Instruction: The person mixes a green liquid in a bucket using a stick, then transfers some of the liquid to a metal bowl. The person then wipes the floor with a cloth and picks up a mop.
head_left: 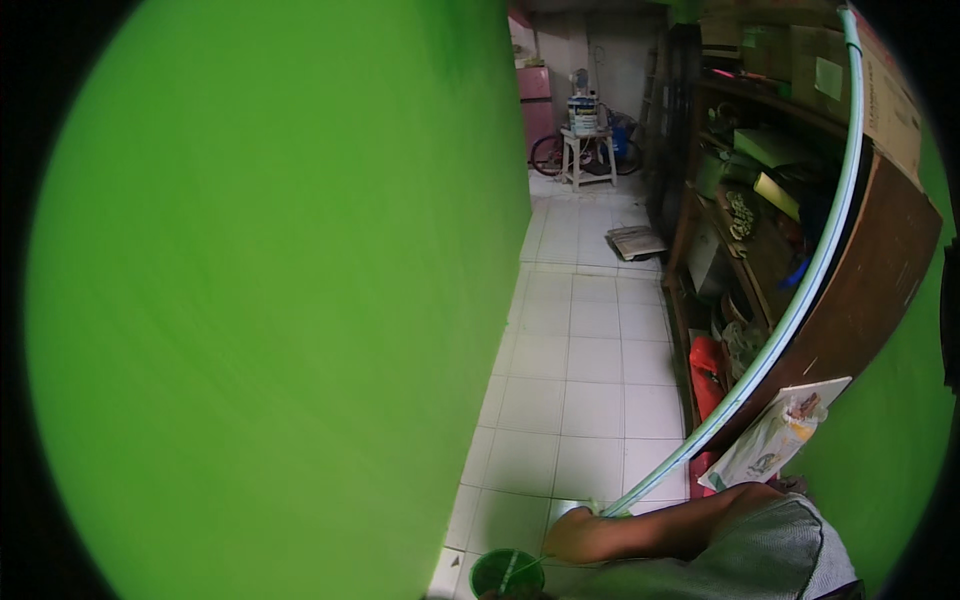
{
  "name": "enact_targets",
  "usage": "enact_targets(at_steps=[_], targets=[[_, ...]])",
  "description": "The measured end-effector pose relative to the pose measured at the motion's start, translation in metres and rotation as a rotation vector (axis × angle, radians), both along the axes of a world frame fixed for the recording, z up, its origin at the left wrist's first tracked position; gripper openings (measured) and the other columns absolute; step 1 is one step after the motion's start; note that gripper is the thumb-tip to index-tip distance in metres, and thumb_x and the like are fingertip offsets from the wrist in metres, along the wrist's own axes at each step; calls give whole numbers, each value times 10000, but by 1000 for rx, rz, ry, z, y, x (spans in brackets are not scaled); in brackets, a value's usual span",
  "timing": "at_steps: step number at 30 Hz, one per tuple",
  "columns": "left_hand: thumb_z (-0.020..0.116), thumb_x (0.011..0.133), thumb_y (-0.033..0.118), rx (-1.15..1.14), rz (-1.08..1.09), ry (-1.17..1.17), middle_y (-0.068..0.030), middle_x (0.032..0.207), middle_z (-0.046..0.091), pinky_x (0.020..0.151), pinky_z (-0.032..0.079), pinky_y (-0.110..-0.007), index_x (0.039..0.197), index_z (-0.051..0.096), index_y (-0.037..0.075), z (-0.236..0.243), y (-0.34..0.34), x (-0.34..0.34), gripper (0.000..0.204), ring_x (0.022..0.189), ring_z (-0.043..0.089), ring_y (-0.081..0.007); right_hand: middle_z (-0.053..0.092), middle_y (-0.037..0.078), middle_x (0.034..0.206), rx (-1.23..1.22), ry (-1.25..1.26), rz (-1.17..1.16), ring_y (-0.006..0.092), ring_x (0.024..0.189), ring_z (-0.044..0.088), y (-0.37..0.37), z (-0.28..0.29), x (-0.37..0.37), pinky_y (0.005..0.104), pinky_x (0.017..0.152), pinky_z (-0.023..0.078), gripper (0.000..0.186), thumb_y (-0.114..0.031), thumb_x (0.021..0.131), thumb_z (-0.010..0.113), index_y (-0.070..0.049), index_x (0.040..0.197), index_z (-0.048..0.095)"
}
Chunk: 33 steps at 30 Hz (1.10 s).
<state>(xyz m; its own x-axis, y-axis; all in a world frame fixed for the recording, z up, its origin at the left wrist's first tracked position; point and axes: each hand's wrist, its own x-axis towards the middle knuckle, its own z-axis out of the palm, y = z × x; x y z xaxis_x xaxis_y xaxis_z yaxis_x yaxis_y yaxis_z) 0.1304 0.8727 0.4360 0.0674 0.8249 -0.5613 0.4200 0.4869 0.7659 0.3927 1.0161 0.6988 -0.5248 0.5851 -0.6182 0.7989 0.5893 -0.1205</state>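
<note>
Green wall [270,300] fills the left, white tiled floor [590,370] beside it. Right hand [575,532], forearm crossing low, grips a long pale pole [800,290], fingers wrapped round; green bucket [507,573] sits just below.

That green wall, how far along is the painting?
Done: the wall looks evenly green across the whole stretch in view, down to the white tiled floor. In hand: the right hand grips a long pale pole whose lower end dips toward a small bucket of green paint. The left hand is not in view. Left: cannot tell; no bare patch shows here.
</note>
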Motion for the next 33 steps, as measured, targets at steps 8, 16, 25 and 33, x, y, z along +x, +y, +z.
enact_targets(at_steps=[8,16,25,33], targets=[[752,816,420,41,-441,249,-209,995,747,813,550,-454,1074,745,11,33,77,-27,484,904,710,-345,725,168,1051,-232,-144,-338,331,974,718,0,78,19,507,788,568,352,-303,979,556,-38,1099,753],[722,819,479,46,-624,314,-239,1026,738,885,551,-473,1095,752,43,57,163,37,517,976,712,-381,734,185,1080,-298,-193,-504,340,988,717,-28,44,124,488,855,544,451,-382,995,478,-33,1103,743],[769,793,461,-25,-601,182,-205,981,756,832,573,-434,1032,765,17,35,275,118,504,907,731,-327,714,207,1170,-317,-122,-822,365,1117,684,-3,56,218,489,981,512,843,-742,982,322,-24,1161,725],[770,817,364,-45,-624,66,-115,905,750,768,562,-374,1040,763,25,69,395,227,406,843,709,-218,669,216,1291,-247,-85,-989,372,1205,649,35,39,301,504,1013,501,522,-482,994,525,-63,1265,680]])
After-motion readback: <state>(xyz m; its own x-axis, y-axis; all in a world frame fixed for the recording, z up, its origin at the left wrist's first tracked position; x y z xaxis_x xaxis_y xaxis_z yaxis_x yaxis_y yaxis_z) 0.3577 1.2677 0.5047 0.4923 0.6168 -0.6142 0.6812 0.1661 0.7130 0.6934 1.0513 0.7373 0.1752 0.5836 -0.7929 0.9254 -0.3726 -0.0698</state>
